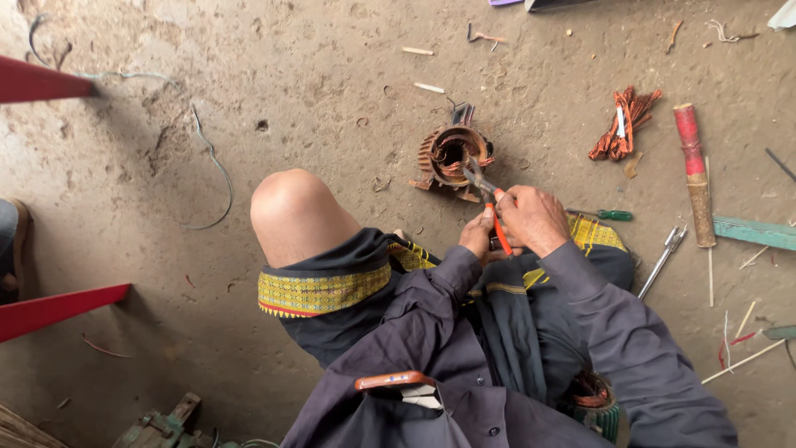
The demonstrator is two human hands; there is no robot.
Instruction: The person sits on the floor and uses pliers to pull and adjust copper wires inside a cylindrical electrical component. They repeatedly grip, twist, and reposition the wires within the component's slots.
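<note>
Round rusty metal motor stator with copper windings (452, 158) lies on the dusty concrete floor (315, 91), near its far edge. Right hand (535, 220) and left hand (478, 235) both grip orange-handled pliers (489, 199), nose in the windings. Judged heavy, rigid; wire stiff, sharp-ended. Grasp the outer ribbed shell.

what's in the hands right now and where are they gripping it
Both hands, left hand and right hand, grip orange-handled metal pliers by the handles; the nose reaches into the round copper-wound motor stator on the ground.
</note>
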